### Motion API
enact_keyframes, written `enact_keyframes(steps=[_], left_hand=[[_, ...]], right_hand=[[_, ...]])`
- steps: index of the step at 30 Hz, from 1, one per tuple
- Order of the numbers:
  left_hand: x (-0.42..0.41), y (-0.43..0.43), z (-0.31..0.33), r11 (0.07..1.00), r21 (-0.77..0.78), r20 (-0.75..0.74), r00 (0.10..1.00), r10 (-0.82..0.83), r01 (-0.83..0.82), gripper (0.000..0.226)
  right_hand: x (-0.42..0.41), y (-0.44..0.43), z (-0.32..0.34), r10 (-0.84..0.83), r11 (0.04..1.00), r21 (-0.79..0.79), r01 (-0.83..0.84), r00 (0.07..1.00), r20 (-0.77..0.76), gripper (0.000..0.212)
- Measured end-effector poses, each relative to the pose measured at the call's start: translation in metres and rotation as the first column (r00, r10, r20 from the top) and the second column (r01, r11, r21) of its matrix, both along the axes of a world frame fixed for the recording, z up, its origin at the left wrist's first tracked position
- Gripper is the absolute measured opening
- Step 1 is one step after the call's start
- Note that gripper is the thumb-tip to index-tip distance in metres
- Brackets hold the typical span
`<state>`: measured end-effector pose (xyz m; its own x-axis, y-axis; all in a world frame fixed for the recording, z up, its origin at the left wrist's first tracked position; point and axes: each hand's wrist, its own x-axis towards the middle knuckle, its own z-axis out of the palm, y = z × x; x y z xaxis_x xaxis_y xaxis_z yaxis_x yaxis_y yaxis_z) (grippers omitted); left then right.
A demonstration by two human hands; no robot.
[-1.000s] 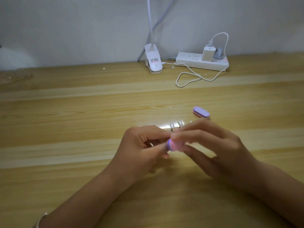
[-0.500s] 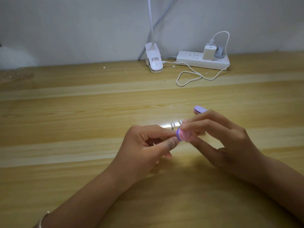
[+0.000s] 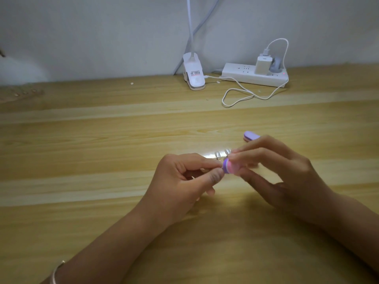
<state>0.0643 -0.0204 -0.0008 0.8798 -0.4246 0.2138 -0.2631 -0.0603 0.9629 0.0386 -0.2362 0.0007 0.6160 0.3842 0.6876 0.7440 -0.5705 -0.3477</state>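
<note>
My right hand [image 3: 287,173] pinches a small purple-and-pink buffer block [image 3: 230,168] between thumb and fingertips, just above the wooden table [image 3: 102,160]. My left hand [image 3: 184,181] has its fingers curled, and its thumb and forefinger pinch a small item against the block's purple end. That item is almost wholly hidden by the fingertips. Two small clear nail-like pieces [image 3: 221,154] lie on the table just behind the fingertips. A second purple buffer block [image 3: 250,135] lies flat beyond my right hand, partly covered by a finger.
A white clip lamp base [image 3: 194,75] and a white power strip [image 3: 254,75] with a charger plugged in stand at the back by the wall. A white cable [image 3: 240,97] loops on the table between them. A bracelet [image 3: 56,273] is on my left wrist.
Both hands have shifted slightly up and to the right with the block. The block's purple end has stayed against my left fingertips.
</note>
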Motion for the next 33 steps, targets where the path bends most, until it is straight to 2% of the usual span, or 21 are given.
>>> enact_keyframes(steps=[6, 10, 14, 19, 22, 25, 29, 33], left_hand=[[-0.001, 0.001, 0.002, 1.0, -0.024, 0.02, 1.0, -0.017, 0.017, 0.013], [0.0, 0.0, 0.002, 1.0, 0.001, 0.026, 1.0, 0.017, -0.017, 0.008], [-0.001, 0.002, 0.004, 1.0, -0.008, 0.044, 0.999, 0.026, -0.025, 0.009], [-0.001, -0.001, 0.005, 0.998, -0.048, -0.001, 0.999, 0.037, -0.037, 0.008], [0.0, 0.0, 0.004, 0.998, -0.031, 0.007, 0.998, 0.058, -0.058, 0.01], [0.0, 0.001, 0.003, 0.998, -0.03, -0.022, 0.998, 0.061, -0.061, 0.012], [0.0, 0.001, 0.003, 0.998, -0.045, -0.059, 0.997, 0.045, -0.048, 0.014], [-0.001, 0.0, 0.004, 0.998, -0.051, -0.065, 0.997, 0.033, -0.036, 0.017]], right_hand=[[-0.004, 0.011, -0.003, 0.07, 0.997, -0.031, -0.069, 0.997, 0.039, 0.018], [0.003, 0.0, -0.001, -0.038, 0.999, 0.001, 0.038, 0.999, -0.022, 0.015], [0.001, 0.003, -0.003, -0.058, 0.998, -0.002, 0.058, 0.998, -0.007, 0.015], [0.005, -0.002, -0.001, -0.157, 0.987, 0.019, 0.157, 0.987, -0.015, 0.016], [0.001, 0.002, 0.0, -0.095, 0.994, 0.052, 0.096, 0.995, -0.028, 0.015], [-0.003, 0.006, -0.004, -0.006, 1.0, -0.005, 0.006, 0.999, -0.053, 0.015], [0.0, 0.003, -0.005, -0.028, 0.999, 0.027, 0.031, 0.997, -0.078, 0.016], [-0.002, 0.007, -0.007, 0.017, 1.0, -0.002, -0.017, 0.997, -0.075, 0.019]])
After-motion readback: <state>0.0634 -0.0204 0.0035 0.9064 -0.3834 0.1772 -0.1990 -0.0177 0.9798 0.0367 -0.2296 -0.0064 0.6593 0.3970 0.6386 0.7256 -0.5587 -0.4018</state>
